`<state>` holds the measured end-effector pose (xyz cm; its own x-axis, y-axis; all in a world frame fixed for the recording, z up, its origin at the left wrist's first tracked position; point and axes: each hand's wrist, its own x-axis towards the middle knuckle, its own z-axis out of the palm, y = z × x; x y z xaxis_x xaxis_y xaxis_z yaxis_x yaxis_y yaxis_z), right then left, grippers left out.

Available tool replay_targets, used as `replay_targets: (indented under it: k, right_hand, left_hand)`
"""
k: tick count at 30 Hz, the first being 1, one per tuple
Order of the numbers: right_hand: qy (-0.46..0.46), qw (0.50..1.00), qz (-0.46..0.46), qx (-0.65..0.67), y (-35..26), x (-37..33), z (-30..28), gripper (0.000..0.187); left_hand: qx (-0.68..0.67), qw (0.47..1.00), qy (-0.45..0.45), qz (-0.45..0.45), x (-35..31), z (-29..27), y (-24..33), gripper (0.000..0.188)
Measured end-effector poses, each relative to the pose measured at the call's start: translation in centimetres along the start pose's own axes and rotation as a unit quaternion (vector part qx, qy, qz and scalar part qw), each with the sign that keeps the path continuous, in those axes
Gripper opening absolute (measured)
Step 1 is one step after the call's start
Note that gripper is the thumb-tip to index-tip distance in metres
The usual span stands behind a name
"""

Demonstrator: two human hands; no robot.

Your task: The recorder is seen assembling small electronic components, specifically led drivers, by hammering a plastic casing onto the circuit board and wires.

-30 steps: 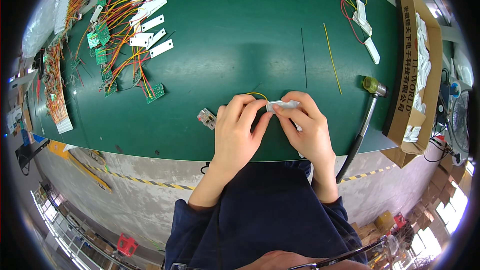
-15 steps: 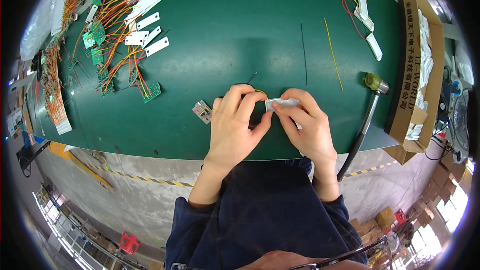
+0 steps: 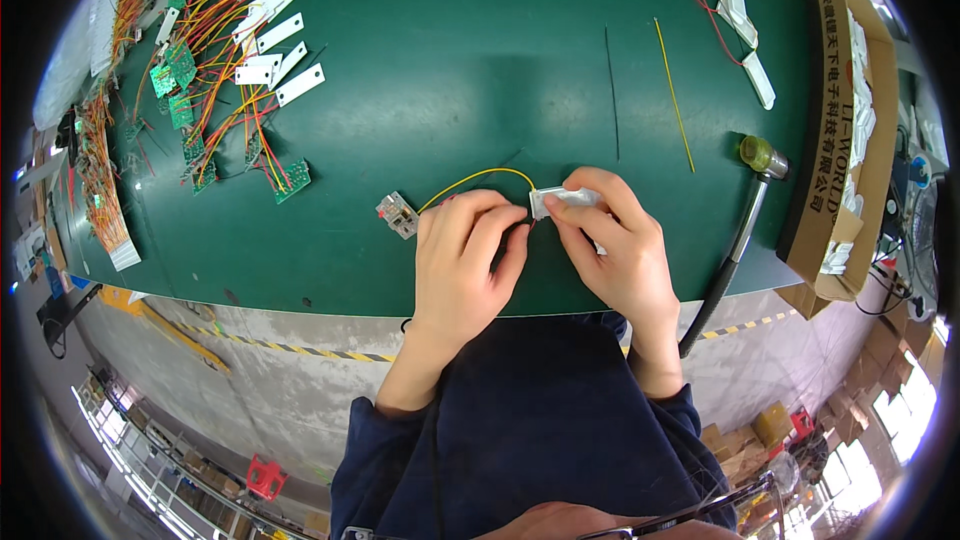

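Observation:
My right hand [image 3: 622, 240] grips a flat silver-white pouch battery [image 3: 560, 202] between thumb and fingers, just above the table's near edge. A yellow wire [image 3: 482, 172] arches from the pouch's left end to a small clear-cased circuit module [image 3: 397, 214] lying on the table. My left hand [image 3: 465, 265] is beside the pouch's left end, its thumb and fingertips closed together. What they pinch is hidden, though a bit of red wire shows close by.
Green circuit boards [image 3: 180, 65] with red and yellow wires and white strips [image 3: 300, 85] heap at the left. A loose black wire [image 3: 612, 95] and yellow wire [image 3: 674, 95] lie ahead. A hammer [image 3: 745, 215] and a cardboard box [image 3: 808, 140] of white pieces are at right.
My left hand has drawn slightly away from the pouch's end, uncovering the arched yellow wire. The module has shifted a little left. My right hand still holds the pouch battery.

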<state>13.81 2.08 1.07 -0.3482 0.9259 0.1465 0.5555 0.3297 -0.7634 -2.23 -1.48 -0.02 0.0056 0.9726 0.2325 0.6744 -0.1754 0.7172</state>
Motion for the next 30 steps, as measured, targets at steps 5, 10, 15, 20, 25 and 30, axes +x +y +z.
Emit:
replay_targets:
  k: [5,10,15,20,25,30]
  right_hand:
    - [0.006,1.000,0.004,0.009,0.2,0.0,0.1,0.014]
    - [0.006,0.999,0.023,0.040,0.4,-0.1,0.3,0.014]
    - [0.005,0.999,0.027,0.032,0.2,-0.2,0.2,0.014]
    - [0.002,0.999,0.023,0.025,0.1,-0.2,0.2,0.016]
    - [-0.023,0.999,0.016,-0.017,-0.4,0.1,-0.2,0.017]
    - [0.001,1.000,0.014,0.002,-0.2,0.1,0.2,0.014]
  left_hand:
    - [0.050,0.998,-0.019,0.039,-0.4,-0.2,0.5,0.020]
    - [0.052,0.998,0.002,0.043,-0.9,0.7,0.7,0.020]
    - [0.048,0.998,0.009,0.038,-1.1,0.9,0.8,0.020]
    - [0.046,0.998,0.016,0.038,-1.0,1.1,0.8,0.019]
    - [0.036,0.998,0.022,0.040,-1.0,1.1,0.6,0.019]
    - [0.031,0.998,0.024,0.047,-0.9,1.2,0.4,0.019]
